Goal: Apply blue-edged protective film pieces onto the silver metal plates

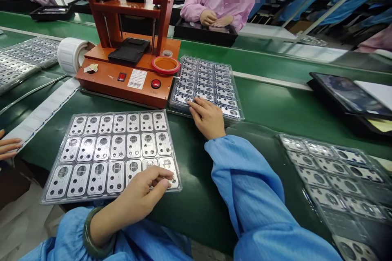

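Note:
My left hand [146,191] rests over the near right corner of a clear plastic tray [180,185] filled with rows of silver metal plates. Its fingers are loosely curled, with a gap between them and the thumb, and nothing shows in them. Each metal plate [115,176] has one large round window and two smaller holes. My right hand [210,116] reaches to the near edge of a second tray stack [208,77], beside the orange press. Its fingers are stretched, the tips touching a metal plate [183,98] at the near left corner.
An orange press [122,77] with a red tape ring [165,65] stands behind the trays. Left of it is a label roll [72,55], its strip under another person's hand [9,147]. A part-filled tray [333,171] and a black bin [346,110] lie right. A co-worker [214,0] sits opposite.

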Demonstrator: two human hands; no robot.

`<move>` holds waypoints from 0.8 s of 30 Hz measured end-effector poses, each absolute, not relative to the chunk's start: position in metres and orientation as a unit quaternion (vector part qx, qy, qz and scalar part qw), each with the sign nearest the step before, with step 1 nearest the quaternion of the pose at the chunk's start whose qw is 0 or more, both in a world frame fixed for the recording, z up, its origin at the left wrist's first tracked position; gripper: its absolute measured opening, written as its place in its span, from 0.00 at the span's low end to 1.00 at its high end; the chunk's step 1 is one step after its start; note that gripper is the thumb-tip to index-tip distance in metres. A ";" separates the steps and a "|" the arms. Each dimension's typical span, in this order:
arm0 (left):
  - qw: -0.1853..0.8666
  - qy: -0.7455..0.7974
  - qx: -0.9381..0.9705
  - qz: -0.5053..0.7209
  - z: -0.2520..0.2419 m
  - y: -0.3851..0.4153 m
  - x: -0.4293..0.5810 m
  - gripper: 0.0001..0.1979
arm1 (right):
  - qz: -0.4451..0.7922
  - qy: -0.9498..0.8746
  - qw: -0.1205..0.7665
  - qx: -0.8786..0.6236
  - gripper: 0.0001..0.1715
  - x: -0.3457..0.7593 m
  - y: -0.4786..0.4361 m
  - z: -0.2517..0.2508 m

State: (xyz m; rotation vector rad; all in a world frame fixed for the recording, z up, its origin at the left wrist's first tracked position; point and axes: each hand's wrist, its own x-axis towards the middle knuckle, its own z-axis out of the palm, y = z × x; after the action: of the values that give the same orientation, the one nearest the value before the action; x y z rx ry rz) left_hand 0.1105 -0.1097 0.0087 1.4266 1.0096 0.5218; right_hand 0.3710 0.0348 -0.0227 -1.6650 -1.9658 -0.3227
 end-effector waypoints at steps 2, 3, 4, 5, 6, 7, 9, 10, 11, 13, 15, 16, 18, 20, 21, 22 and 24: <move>0.612 0.436 0.619 0.230 0.009 -0.110 0.110 0.13 | -0.125 -0.733 0.269 -0.613 0.19 0.371 0.033 -0.024; 0.612 0.435 0.619 0.230 0.010 -0.110 0.110 0.13 | -0.128 -0.734 0.268 -0.611 0.19 0.370 0.032 -0.024; 0.613 0.435 0.619 0.229 0.010 -0.110 0.110 0.13 | -0.130 -0.735 0.266 -0.609 0.19 0.370 0.031 -0.024; 0.613 0.434 0.620 0.229 0.011 -0.110 0.110 0.13 | -0.131 -0.736 0.265 -0.609 0.20 0.369 0.032 -0.024; 0.612 0.433 0.621 0.229 0.011 -0.109 0.110 0.14 | -0.131 -0.736 0.264 -0.609 0.20 0.368 0.032 -0.024; 0.612 0.433 0.622 0.228 0.011 -0.109 0.110 0.14 | -0.130 -0.736 0.264 -0.610 0.20 0.368 0.033 -0.024; 0.609 0.433 0.622 0.232 0.011 -0.109 0.111 0.14 | -0.126 -0.736 0.263 -0.611 0.19 0.368 0.036 -0.024; 0.609 0.433 0.620 0.238 0.011 -0.109 0.112 0.14 | -0.123 -0.737 0.263 -0.610 0.19 0.368 0.037 -0.025; 0.612 0.432 0.614 0.249 0.011 -0.109 0.112 0.14 | -0.121 -0.740 0.261 -0.607 0.20 0.369 0.037 -0.025; 0.628 0.418 0.590 0.288 0.011 -0.110 0.113 0.14 | -0.120 -0.750 0.256 -0.598 0.20 0.370 0.037 -0.027; 0.650 0.390 0.556 0.341 0.012 -0.112 0.112 0.14 | -0.130 -0.759 0.250 -0.587 0.22 0.372 0.036 -0.028; 0.657 0.375 0.541 0.366 0.014 -0.112 0.110 0.15 | -0.139 -0.759 0.249 -0.585 0.24 0.373 0.036 -0.029; 0.651 0.359 0.530 0.407 0.017 -0.113 0.104 0.16 | -0.167 -0.750 0.267 -0.582 0.25 0.374 0.036 -0.029; 0.618 0.366 0.547 0.429 0.022 -0.112 0.095 0.17 | -0.193 -0.752 0.291 -0.559 0.26 0.372 0.035 -0.027; 0.597 0.376 0.560 0.434 0.024 -0.112 0.090 0.17 | -0.208 -0.752 0.308 -0.545 0.26 0.369 0.033 -0.024; 0.577 0.388 0.571 0.437 0.027 -0.111 0.084 0.17 | -0.217 -0.753 0.323 -0.532 0.24 0.366 0.031 -0.021; 0.542 0.415 0.578 0.447 0.031 -0.109 0.072 0.16 | -0.208 -0.761 0.336 -0.515 0.20 0.355 0.024 -0.014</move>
State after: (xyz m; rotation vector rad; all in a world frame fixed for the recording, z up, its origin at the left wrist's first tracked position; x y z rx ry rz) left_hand 0.0725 -0.1095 0.0308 1.3729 0.9846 1.0618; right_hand 0.3553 0.0239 -0.0139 -1.3430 -1.9849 -0.5424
